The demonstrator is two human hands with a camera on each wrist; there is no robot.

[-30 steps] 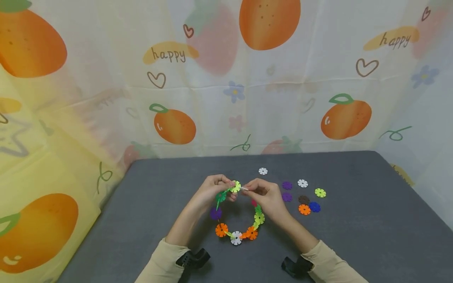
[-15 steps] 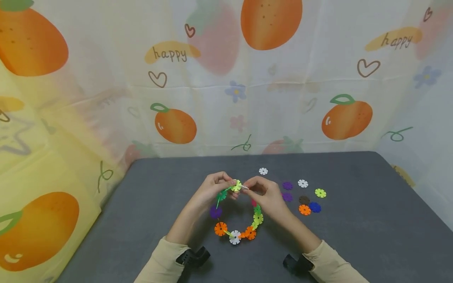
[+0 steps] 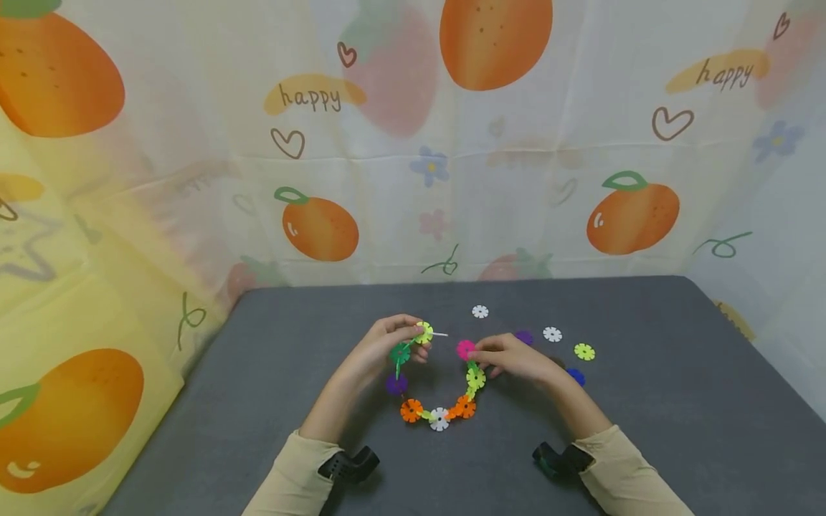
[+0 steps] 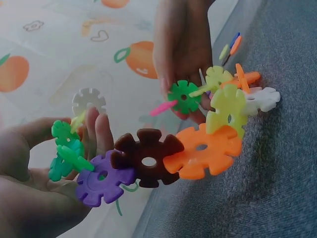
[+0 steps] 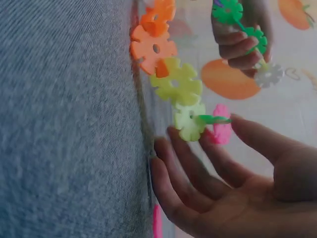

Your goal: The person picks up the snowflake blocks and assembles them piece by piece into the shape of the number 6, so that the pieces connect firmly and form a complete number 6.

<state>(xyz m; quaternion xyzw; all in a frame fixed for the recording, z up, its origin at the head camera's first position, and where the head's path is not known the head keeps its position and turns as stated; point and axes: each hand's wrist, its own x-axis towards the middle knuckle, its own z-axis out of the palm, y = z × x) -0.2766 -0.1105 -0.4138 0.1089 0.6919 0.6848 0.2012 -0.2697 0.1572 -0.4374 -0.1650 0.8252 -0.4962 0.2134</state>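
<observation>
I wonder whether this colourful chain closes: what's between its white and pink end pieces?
Nothing: in the head view, a bare gap separates the white piece and pink piece, gray table behind.

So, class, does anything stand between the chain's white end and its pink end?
Nothing visible does: only an open gap separates the white disc, beside the left hand, from the pink disc at the right hand.

Dark grey tabletop (image 3: 271, 358), loose notched discs (image 3: 580, 352) (some partly hidden), several colours

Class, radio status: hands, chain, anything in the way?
Left hand pinching yellow disc. Right hand pinching pink disc. Chain open, ends apart. Gap unobstructed.
</observation>
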